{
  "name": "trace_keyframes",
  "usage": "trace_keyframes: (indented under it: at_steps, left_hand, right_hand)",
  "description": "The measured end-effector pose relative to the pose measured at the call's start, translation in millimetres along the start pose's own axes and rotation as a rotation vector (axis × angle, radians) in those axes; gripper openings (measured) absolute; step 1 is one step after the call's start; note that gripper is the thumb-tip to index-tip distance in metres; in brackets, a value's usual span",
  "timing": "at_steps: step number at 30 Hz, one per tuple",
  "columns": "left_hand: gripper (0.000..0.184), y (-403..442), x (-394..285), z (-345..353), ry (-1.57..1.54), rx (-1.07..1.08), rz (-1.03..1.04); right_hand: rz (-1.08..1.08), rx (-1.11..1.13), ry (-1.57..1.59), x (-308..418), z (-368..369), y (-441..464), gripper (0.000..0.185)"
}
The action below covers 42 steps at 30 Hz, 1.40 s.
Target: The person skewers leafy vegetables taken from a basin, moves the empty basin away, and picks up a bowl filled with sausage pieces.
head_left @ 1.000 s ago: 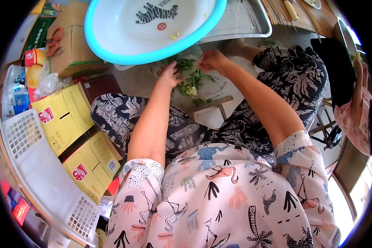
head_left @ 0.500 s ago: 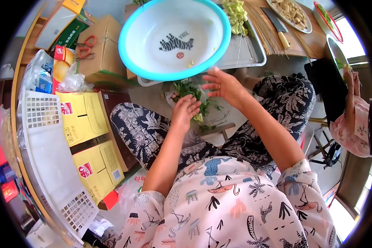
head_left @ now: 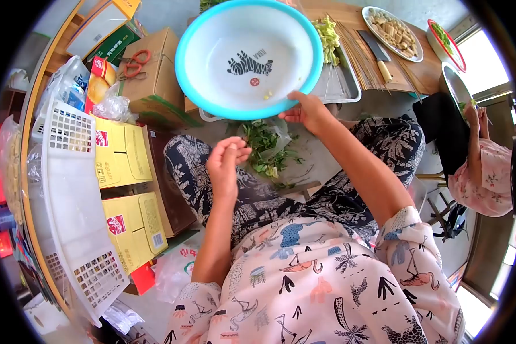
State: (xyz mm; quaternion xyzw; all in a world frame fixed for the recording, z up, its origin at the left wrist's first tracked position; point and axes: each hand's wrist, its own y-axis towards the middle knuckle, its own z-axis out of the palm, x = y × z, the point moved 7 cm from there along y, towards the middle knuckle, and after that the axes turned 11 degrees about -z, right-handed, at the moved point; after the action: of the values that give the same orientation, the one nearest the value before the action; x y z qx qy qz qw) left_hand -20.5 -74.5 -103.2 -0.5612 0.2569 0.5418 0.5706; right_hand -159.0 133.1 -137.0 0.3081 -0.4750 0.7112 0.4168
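Observation:
A white plastic basin (head_left: 206, 86) with a turquoise rim and a zebra print sits in front of me, with a few small yellowish scraps inside. My right hand (head_left: 311, 113) grips its near right rim, thumb on top and fingers beneath. To the left, my left hand (head_left: 225, 166) hangs in the air over my knee, holding nothing, its fingers loosely apart. Below the basin lies a heap of leafy greens (head_left: 265, 150), partly on a clear plastic bag, just beyond my left fingertips.
Behind the basin are a metal tray (head_left: 350, 86), pale leafy vegetables (head_left: 327, 37), thin skewers (head_left: 350, 51), a knife (head_left: 378, 57) and a plate of cut food (head_left: 366, 17). At left stand cartons (head_left: 129, 229) and scissors (head_left: 135, 64). Another person's hands (head_left: 476, 117) work at right.
My right hand has closed on the basin's rim, where it was open beside it before. My left hand has drawn left, away from the greens.

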Motion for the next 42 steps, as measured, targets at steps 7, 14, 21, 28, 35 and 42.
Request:
trace_keyframes:
  at_steps: [7, 14, 21, 28, 35, 42]
  left_hand:
    - [0.020, 2.3, -113.6, 28.1, 0.229, -0.082, 0.442]
    - [0.027, 56.2, -134.7, 143.8, 0.521, 0.181, 0.807]
    - [0.037, 30.3, -108.0, 149.8, 0.815, 0.256, 0.875]
    - [0.036, 14.7, -159.2, 101.6, 0.578, 0.056, 0.934]
    - [0.040, 30.3, -119.0, 128.0, 1.038, 0.085, 0.973]
    - [0.028, -13.2, -159.5, -1.6, 0.446, -0.448, 1.043]
  right_hand:
    - [-0.301, 0.006, -0.132, 18.0, -0.3, -37.5, 0.034]
    - [-0.496, 0.054, -0.157, 38.6, 22.0, -71.8, 0.031]
    - [-0.581, 0.052, -0.331, 66.8, 19.9, -94.2, 0.033]
    - [-0.705, 0.037, -0.386, 88.7, 25.4, -94.1, 0.038]
    - [-0.728, 0.003, -0.428, 95.6, 35.5, -107.9, 0.038]
    - [-1.059, -0.104, -0.787, 143.5, 17.2, -127.2, 0.028]
